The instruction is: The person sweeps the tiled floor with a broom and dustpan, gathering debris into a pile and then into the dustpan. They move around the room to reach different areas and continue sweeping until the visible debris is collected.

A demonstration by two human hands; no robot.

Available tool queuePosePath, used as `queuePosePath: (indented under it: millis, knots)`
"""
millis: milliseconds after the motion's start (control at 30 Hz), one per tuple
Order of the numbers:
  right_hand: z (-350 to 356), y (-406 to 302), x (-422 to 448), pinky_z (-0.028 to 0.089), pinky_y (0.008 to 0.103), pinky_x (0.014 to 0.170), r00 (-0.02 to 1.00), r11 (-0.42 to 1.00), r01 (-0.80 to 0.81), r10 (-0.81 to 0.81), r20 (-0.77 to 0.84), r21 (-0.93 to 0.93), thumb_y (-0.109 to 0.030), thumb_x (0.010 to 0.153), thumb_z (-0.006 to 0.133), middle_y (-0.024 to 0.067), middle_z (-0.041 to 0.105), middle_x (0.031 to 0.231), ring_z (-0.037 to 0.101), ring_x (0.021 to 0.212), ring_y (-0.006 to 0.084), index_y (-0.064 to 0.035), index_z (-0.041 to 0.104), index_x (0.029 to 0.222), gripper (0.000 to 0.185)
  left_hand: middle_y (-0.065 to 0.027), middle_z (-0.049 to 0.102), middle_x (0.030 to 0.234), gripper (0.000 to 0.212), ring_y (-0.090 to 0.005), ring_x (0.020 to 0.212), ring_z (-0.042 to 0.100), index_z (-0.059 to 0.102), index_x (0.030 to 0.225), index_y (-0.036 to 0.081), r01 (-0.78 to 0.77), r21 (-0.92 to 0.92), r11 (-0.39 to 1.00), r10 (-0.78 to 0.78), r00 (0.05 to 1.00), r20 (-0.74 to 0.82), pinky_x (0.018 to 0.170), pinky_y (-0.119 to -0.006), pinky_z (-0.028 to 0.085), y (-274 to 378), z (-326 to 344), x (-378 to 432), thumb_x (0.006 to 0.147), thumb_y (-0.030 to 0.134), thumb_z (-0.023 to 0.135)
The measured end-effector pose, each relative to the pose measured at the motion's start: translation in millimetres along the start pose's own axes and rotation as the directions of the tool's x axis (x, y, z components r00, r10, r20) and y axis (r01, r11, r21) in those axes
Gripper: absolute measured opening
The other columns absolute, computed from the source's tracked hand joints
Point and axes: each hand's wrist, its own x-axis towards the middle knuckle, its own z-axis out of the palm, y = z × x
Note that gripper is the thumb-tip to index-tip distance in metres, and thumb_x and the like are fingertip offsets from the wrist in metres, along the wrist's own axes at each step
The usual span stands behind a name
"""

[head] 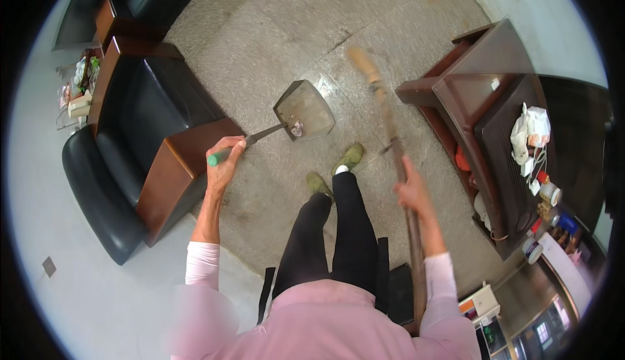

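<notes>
My left hand (224,162) is closed around the handle of a long-handled dustpan (308,108), with the green grip end (215,159) pointing up at me. The pan rests on the floor or just above it; which one is hard to tell. A small heap of pale litter (297,127) and some crumbs lie in it near the handle. My right hand (414,186) grips a long brown stick (396,145), probably a broom. Its tan far end (364,62) is blurred and sits to the right of the dustpan, apart from it.
A black armchair with wooden sides (180,152) stands close on my left. A dark wooden table (488,116) on my right holds a tissue pack (538,125), white cables and jars. My green shoes (350,157) are on the grey floor (273,33) just below the dustpan.
</notes>
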Motion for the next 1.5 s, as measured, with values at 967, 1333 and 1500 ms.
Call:
queuePosePath:
  millis: [967, 1333, 1500]
  knots:
    - [14.7, -159.5, 202.0, 0.053, 0.0463, 0.081, 0.985, 0.715, 0.17, -0.105, 0.136, -0.678, -0.011, 0.079, 0.059, 0.0297, 0.064, 0.099, 0.064, 0.093, 0.0443, -0.0004, 0.036, 0.138, 0.064, -0.0046, 0.064, 0.073, 0.016, -0.0096, 0.068, 0.056, 0.068, 0.081, -0.001, -0.104, -0.149, 0.983, 0.066, 0.968, -0.244, 0.063, -0.027, 0.045, -4.5, -16.0, 146.4, 0.086, 0.014, 0.069]
    - [57.9, -233.7, 45.7, 0.052, 0.0441, 0.076, 0.973, 0.928, 0.105, -0.022, 0.229, -0.359, -0.006, 0.069, 0.062, 0.031, 0.065, 0.091, 0.067, 0.083, 0.0409, -0.0138, 0.023, 0.151, 0.091, -0.0098, 0.068, 0.08, 0.006, -0.0169, 0.07, 0.064, 0.068, 0.082, 0.0, -0.161, -0.192, 0.968, 0.086, 0.934, -0.347, 0.065, -0.029, 0.05, -17.6, -68.5, 157.8, 0.083, 0.006, 0.069]
    - [49.2, -306.3, 163.6, 0.053, 0.0363, 0.057, 0.971, 0.928, 0.224, -0.186, 0.151, -0.299, 0.001, 0.069, 0.055, 0.026, 0.066, 0.087, 0.065, 0.059, 0.0219, -0.005, 0.026, 0.149, 0.085, -0.009, 0.069, 0.08, 0.009, -0.0146, 0.072, 0.064, 0.07, 0.083, -0.001, -0.089, -0.247, 0.965, -0.04, 0.881, -0.471, 0.067, -0.028, 0.05, -41.2, -98.0, 156.2, 0.084, 0.008, 0.07]
